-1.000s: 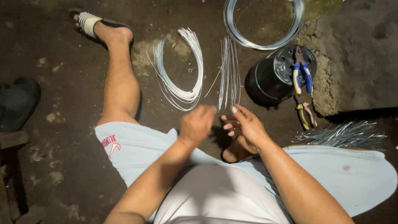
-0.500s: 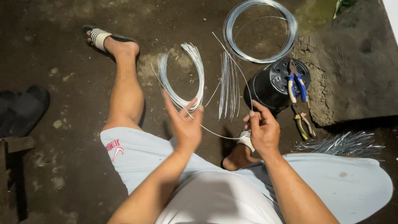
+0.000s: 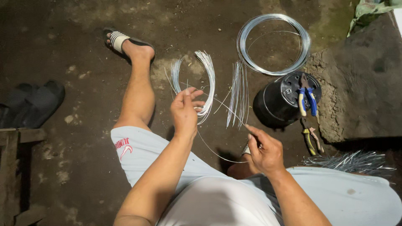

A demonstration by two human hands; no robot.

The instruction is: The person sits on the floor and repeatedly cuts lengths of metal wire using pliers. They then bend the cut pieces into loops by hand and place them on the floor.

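The person sat on the dirt floor (image 3: 75, 50) with both hands raised over the lap, a single thin wire (image 3: 226, 109) strung between them. The left hand (image 3: 185, 112) pinched one end between thumb and fingertips, fingers closed on the strand, up near the curved bundle of cut wires (image 3: 208, 79). The right hand (image 3: 264, 148) was clamped on the other end, thumb pressed against the forefinger. The wire's long axis ran on a slant from the left hand's fingertips down and rightward to the right hand; a slack length seemed to sag in a loop below the hands toward the shorts (image 3: 150, 155), though it was too fine against the dark ground to trace with certainty. Just beyond the hands a straight bundle of wires (image 3: 238, 94) lay lengthwise, pointing away from the person, and past it lay a large wire coil (image 3: 274, 44) flat on the ground. An overturned black pot (image 3: 284, 102) stood right of the bundles with blue-handled pliers (image 3: 306, 98) resting on its base; yellow-handled pliers (image 3: 312, 140) lay on the ground just beside it. A heap of short wire pieces (image 3: 351, 161) lay by the right thigh.
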